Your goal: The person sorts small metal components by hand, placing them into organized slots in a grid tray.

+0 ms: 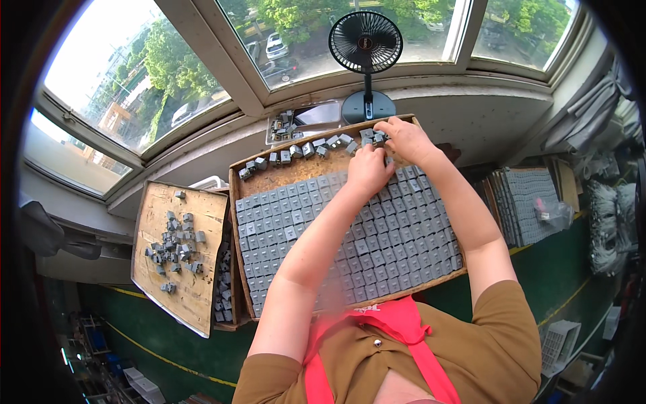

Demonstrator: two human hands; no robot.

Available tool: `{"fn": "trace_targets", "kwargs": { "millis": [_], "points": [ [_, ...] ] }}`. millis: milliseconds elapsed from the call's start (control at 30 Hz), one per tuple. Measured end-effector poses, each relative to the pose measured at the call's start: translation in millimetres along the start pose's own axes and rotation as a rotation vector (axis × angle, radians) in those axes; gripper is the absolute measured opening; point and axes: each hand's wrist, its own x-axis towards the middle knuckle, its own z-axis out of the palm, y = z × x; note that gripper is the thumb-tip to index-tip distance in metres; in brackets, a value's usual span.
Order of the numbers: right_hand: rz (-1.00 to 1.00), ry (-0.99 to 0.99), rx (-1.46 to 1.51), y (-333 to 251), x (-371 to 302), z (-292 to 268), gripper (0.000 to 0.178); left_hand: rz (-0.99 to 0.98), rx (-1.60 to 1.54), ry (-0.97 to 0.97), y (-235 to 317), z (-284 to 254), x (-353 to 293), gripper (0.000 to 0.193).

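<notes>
A shallow wooden-edged tray [441,279] lies before me, filled with tight rows of small grey block-shaped parts [296,217]. Over its far right part my left hand [367,172] is bent, fingers curled, with a small grey block [388,161] showing at the fingertips. Just beyond it, at the far right corner, my right hand [408,143] reaches down with fingers bent onto loose grey blocks [367,135]. Its fingertips touch the blocks, but whether one is pinched is partly hidden. More loose blocks [285,156] form an uneven line along the tray's far edge.
A cardboard sheet [151,269] with scattered grey blocks [176,242] rests at the left, over a box of more. Behind the tray stand a black fan [365,44] and a small clear container [283,128] on the window sill. Stacked trays [528,202] sit at the right.
</notes>
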Motion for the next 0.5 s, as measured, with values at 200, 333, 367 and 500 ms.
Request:
{"fn": "trace_targets", "kwargs": {
  "millis": [200, 333, 367, 500],
  "points": [
    [-0.191, -0.127, -0.046, 8.6, 7.1, 1.5, 0.028, -0.037, 0.013, -0.038, -14.0, 1.2, -7.0, 0.033],
    [0.065, -0.537, -0.05, -1.6, 0.1, -33.4, 0.026, -0.04, 0.032, -0.013, -14.3, 0.4, -7.5, 0.033],
    [0.057, -0.519, -0.033, -4.1, -1.4, -30.2, 0.029, -0.05, 0.05, -0.052, -12.8, -1.0, -4.9, 0.034],
    [0.098, -0.351, 0.011, -2.9, -16.6, -34.4, 0.029, -0.036, 0.059, -0.127, -7.7, -5.5, -0.5, 0.037]
  ]
}}
